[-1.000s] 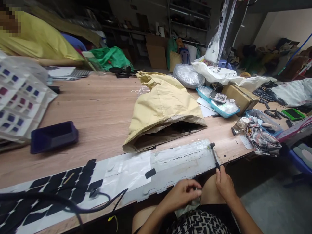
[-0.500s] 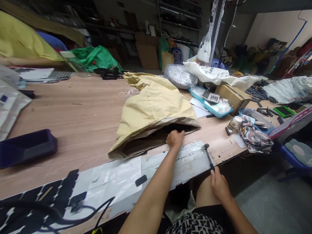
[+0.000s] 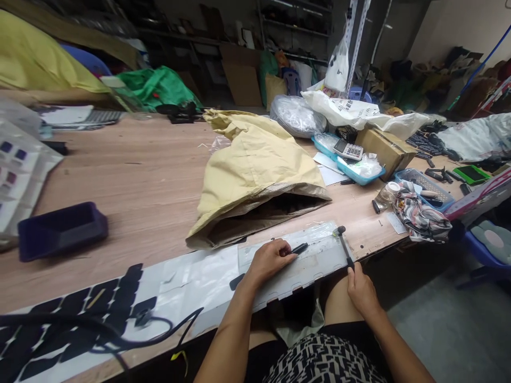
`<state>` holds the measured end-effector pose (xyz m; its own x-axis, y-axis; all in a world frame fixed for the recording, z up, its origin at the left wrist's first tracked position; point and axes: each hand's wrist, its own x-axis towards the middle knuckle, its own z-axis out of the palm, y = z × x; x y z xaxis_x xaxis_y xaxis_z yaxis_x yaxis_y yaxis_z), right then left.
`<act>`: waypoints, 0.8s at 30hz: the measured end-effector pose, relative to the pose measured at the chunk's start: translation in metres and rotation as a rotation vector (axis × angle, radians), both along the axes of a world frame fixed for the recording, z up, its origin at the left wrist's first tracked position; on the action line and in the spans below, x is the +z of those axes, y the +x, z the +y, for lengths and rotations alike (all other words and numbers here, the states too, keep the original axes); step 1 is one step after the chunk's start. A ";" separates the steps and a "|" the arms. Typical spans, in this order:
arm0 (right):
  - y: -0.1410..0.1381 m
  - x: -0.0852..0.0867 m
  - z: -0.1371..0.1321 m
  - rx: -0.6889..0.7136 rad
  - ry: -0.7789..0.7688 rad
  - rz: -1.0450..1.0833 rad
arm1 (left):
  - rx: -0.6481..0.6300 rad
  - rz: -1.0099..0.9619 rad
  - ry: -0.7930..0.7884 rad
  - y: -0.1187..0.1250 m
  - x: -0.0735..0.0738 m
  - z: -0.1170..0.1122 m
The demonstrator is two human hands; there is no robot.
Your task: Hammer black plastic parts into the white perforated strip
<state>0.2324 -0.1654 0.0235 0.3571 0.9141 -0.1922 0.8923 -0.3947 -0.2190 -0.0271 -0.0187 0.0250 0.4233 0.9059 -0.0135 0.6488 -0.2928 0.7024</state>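
While the right hand (image 3: 361,290) grips a small hammer (image 3: 345,247), the left hand (image 3: 271,259) pinches a slim black piece (image 3: 300,248) over the grey board (image 3: 315,265); behind that board lies an open-mouthed yellow sack (image 3: 261,157).

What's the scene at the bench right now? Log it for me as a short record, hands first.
Left hand: left hand holding a small black piece over the grey board
Right hand: right hand gripping a hammer by its handle
Work surface: grey board at the table's near edge
Behind the board: yellow bag, mouth open toward the person
Left side: dark purple bin on the table
Far right: calculator in a blue tray
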 end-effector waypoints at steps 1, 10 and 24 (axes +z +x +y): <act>0.000 0.000 0.000 0.001 0.006 -0.001 | 0.018 0.003 0.043 0.002 -0.002 -0.003; 0.002 0.002 -0.004 -0.008 0.155 0.198 | 0.052 -0.087 0.178 0.025 -0.022 -0.002; -0.034 0.019 -0.011 0.245 0.238 0.111 | 0.053 -0.114 0.140 0.023 -0.018 -0.002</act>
<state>0.1984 -0.1768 0.0422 0.1110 0.9938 0.0108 0.9199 -0.0986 -0.3796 -0.0037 -0.0207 0.0072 0.3662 0.9168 0.1595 0.5848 -0.3600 0.7269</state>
